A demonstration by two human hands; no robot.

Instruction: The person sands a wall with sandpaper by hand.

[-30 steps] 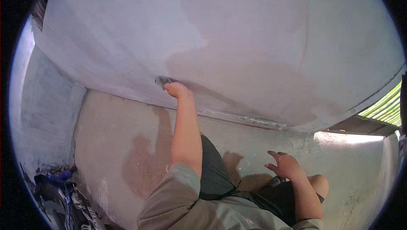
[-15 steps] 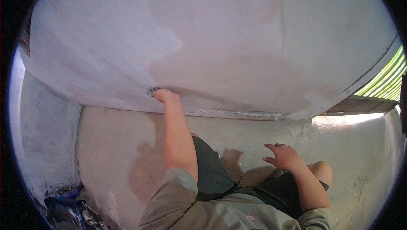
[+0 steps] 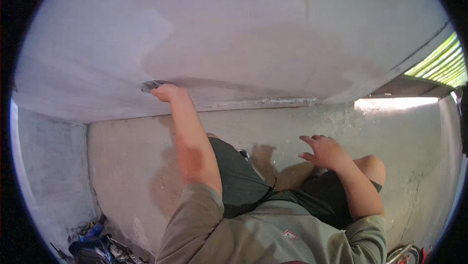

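Note:
My left hand (image 3: 165,92) reaches forward to the low part of the pale grey wall (image 3: 234,64), its fingers closed around a flat dark grey piece (image 3: 150,86). That piece looks like folded sandpaper or a pad and lies against the wall; its exact kind cannot be made out. Part of it is hidden by the fingers. Over the floor near my bent right knee, my right hand (image 3: 325,153) hovers with thumb and fingers apart, holding nothing.
Where wall meets floor (image 3: 126,161) runs a rough whitish strip (image 3: 273,102). At left stands a grey side wall (image 3: 53,161). Dark and blue items (image 3: 92,244) are heaped at the lower left. Far right has a slatted opening (image 3: 438,64); part of a wheel (image 3: 414,256) shows at lower right.
My left hand has slid a little left along the wall, and more of the dark grey piece shows. The view has shifted; my right hand keeps nearly the same pose.

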